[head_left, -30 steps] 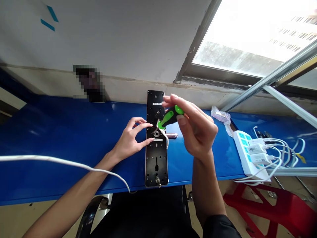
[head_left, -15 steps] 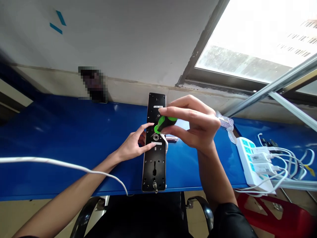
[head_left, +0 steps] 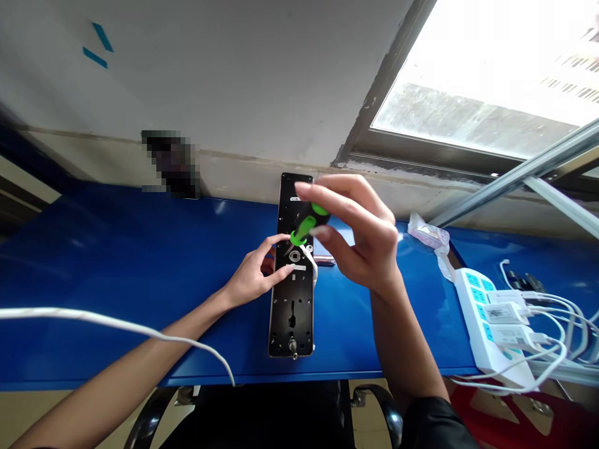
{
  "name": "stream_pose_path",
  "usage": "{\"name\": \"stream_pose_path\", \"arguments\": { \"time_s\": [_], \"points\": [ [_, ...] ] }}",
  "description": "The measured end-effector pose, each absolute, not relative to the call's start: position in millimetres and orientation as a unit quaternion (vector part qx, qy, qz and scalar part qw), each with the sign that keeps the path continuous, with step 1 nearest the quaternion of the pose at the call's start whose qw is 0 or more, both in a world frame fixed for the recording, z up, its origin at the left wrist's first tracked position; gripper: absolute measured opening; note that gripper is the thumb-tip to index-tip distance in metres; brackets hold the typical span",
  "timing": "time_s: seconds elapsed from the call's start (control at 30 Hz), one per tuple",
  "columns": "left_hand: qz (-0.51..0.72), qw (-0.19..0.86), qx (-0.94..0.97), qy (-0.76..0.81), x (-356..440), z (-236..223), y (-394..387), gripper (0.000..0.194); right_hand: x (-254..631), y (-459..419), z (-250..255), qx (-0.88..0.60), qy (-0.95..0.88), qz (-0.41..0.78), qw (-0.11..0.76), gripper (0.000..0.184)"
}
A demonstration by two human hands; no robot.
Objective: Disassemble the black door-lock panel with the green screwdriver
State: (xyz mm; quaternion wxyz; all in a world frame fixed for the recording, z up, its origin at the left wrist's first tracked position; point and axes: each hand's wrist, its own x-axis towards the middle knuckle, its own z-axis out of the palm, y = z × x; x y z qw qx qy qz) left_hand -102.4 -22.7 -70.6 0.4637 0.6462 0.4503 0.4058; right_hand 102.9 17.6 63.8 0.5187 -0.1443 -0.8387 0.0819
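Observation:
A long black door-lock panel (head_left: 292, 315) lies lengthwise in front of me, its back face up, with holes, screws, a white label and a metal post at the near end. My left hand (head_left: 255, 271) steadies it from the left, thumb on its face and fingers at the edge. My right hand (head_left: 360, 240) grips a green-and-black screwdriver (head_left: 306, 226) by its handle above the panel. The screwdriver is tilted, its shaft pointing down and left near the round fitting (head_left: 294, 256). Whether the tip touches a screw, I cannot tell. A white cable (head_left: 311, 262) runs beside the fitting.
Beneath everything is a blue tabletop (head_left: 116, 262). At the right stands a white power strip (head_left: 489, 337) with several chargers and cables. A plastic-wrapped packet (head_left: 428, 234) lies behind it. A phone-like dark object (head_left: 180, 174) leans on the wall. Another white cable (head_left: 116, 322) crosses my left forearm.
The screwdriver has tipped more upright, and its shaft now shows. My right hand has shifted slightly left with its fingers repositioned on the handle. My left hand stays on the panel.

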Motion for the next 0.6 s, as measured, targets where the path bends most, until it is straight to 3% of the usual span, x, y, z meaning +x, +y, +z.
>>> {"name": "stream_pose_path", "arguments": {
  "time_s": [0.13,0.27,0.47,0.6],
  "points": [
    [0.356,0.438,0.692,0.45,-109.7,-64.7,-12.7,0.059,102.9,18.2,62.5,-0.122,-0.836,0.137,0.516,0.04],
    [0.35,0.413,0.71,0.45,-112.2,-67.6,-9.8,0.06,102.7,19.6,63.4,-0.118,-0.812,0.064,0.569,0.03],
    [0.348,0.436,0.698,0.449,-110.7,-75.6,-18.9,0.064,96.0,17.0,63.1,-0.095,-0.841,0.139,0.515,0.042],
    [0.333,0.428,0.707,0.455,-112.8,-74.1,-19.9,0.065,93.9,15.6,62.2,-0.11,-0.814,0.074,0.566,0.032]
  ]
}}
